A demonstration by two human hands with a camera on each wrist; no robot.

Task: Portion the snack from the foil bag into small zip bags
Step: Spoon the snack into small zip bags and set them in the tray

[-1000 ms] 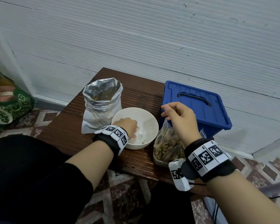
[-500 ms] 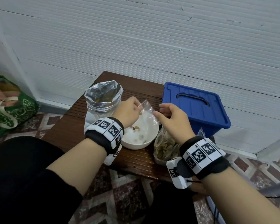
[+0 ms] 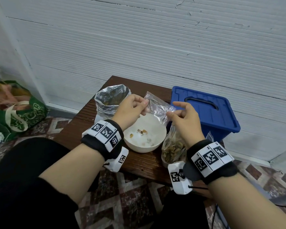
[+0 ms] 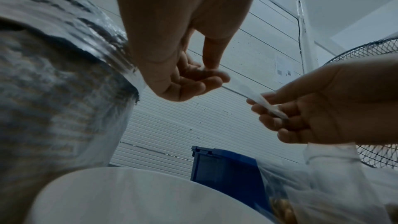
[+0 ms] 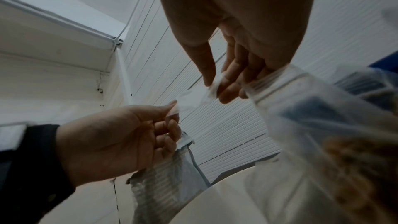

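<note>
An empty clear zip bag (image 3: 157, 107) is stretched between both hands above the white bowl (image 3: 161, 134). My left hand (image 3: 132, 109) pinches its left edge, and my right hand (image 3: 183, 116) pinches its right edge. In the right wrist view the zip bag (image 5: 191, 100) spans from the right hand (image 5: 217, 81) to the left hand (image 5: 165, 115). The bowl holds a few snack pieces (image 3: 141, 132). The open foil bag (image 3: 111, 100) stands on the table behind my left hand. A filled zip bag (image 3: 173, 149) of snack stands beside the bowl under my right wrist.
A blue lidded plastic box (image 3: 203, 111) sits at the right of the small brown table (image 3: 139, 164), against the white wall. A green bag (image 3: 15, 113) lies on the tiled floor at the left. A fan (image 4: 374, 108) stands off to the right.
My left hand came out of the bowl with an empty zip bag and lifted it. My right hand left the filled bag and took the empty bag's other edge.
</note>
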